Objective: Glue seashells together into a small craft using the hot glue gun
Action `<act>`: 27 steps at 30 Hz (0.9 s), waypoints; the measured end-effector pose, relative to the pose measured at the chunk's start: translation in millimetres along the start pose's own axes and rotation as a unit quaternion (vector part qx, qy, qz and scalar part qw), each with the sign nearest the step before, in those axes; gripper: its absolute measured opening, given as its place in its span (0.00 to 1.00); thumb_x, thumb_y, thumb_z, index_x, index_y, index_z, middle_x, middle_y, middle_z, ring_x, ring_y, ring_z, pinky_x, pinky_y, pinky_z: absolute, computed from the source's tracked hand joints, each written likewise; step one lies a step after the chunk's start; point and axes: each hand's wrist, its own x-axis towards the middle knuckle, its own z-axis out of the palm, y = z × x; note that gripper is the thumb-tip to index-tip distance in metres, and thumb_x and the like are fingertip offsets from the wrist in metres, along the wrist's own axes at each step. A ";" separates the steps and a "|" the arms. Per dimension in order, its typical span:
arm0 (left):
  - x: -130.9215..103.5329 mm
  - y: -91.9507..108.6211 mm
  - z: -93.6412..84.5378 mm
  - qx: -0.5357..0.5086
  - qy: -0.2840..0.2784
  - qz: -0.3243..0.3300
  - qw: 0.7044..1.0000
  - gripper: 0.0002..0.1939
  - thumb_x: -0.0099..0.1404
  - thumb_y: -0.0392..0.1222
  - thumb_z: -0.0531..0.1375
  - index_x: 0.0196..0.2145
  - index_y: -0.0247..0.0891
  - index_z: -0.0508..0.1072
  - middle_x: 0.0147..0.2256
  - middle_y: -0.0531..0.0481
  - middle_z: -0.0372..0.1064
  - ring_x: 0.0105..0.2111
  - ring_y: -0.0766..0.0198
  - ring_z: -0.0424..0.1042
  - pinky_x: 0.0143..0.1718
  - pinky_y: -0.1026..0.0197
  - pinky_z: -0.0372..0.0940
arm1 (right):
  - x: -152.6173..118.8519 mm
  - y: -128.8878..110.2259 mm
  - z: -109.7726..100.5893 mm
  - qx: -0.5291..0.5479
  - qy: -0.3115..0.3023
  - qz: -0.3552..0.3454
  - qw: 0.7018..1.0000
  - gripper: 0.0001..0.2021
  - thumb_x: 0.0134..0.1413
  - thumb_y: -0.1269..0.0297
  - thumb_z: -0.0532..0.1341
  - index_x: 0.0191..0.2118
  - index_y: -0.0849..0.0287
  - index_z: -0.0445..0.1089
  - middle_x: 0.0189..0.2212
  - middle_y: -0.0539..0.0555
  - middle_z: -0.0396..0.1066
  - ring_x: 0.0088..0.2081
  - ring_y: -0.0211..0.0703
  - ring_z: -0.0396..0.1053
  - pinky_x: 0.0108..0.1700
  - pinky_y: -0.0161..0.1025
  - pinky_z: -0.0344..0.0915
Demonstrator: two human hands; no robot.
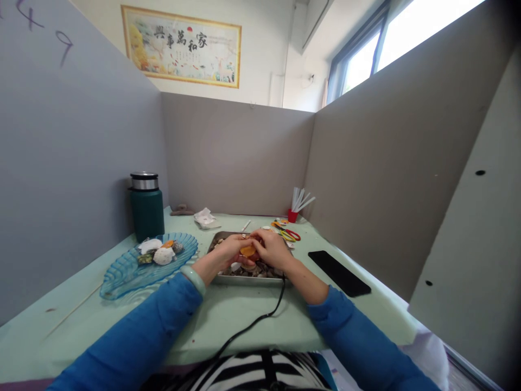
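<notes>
Below the frame's centre, your left hand (233, 251) and right hand (272, 250) curl nearly closed on the orange piece (247, 251) held between them over the metal tray (244, 280), its long axis seemingly sideways, neither hand clearly nearer.

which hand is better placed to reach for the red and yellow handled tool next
Probably the right hand: the red and yellow handled tool lies beyond it, to its right, while the left hand would have to reach across. Both hands are on the orange piece, so the right may need to let go.
</notes>
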 end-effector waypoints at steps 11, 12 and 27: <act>-0.4 0.8 2.1 -0.007 0.018 -0.006 1.000 0.08 0.57 0.38 0.60 0.32 0.29 0.68 0.28 0.43 0.68 0.25 0.61 0.71 0.23 0.58 0.69 | -0.3 -2.1 -1.7 0.008 0.000 0.001 1.000 0.07 0.54 0.68 0.56 0.37 0.59 0.69 0.31 0.52 0.72 0.33 0.39 0.67 0.35 0.34 0.58; -0.6 0.8 2.1 -0.009 0.019 -0.005 1.000 0.08 0.57 0.38 0.60 0.32 0.29 0.68 0.28 0.44 0.68 0.25 0.61 0.71 0.23 0.58 0.69 | -0.3 -1.9 -1.5 0.009 0.000 -0.001 1.000 0.07 0.54 0.68 0.56 0.37 0.59 0.69 0.31 0.52 0.72 0.33 0.40 0.67 0.36 0.34 0.58; 1.1 -0.6 0.7 -0.007 0.013 -0.001 1.000 0.06 0.59 0.37 0.58 0.32 0.30 0.67 0.27 0.45 0.67 0.25 0.62 0.71 0.22 0.61 0.69 | 0.1 -1.4 -1.9 0.014 0.010 -0.011 1.000 0.06 0.54 0.68 0.56 0.37 0.59 0.69 0.32 0.53 0.72 0.35 0.40 0.67 0.37 0.35 0.59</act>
